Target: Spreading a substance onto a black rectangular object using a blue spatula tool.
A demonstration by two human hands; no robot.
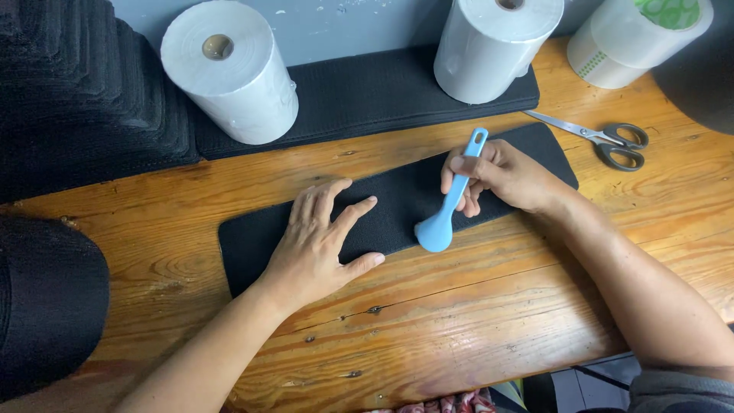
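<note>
On the wooden table [489,306], my left hand [321,245] lies open, flat on the black fabric strip [397,203]; my right hand [501,176] grips the blue spatula [451,206], pressing its rounded end onto the strip's edge.

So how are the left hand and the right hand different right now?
The left hand lies flat, fingers spread, on the black strip; the right hand is curled around a blue spoon. The left hand holds nothing; the right hand presses the spoon's bowl at the strip's near edge. Both are bare and over the same strip.
</note>
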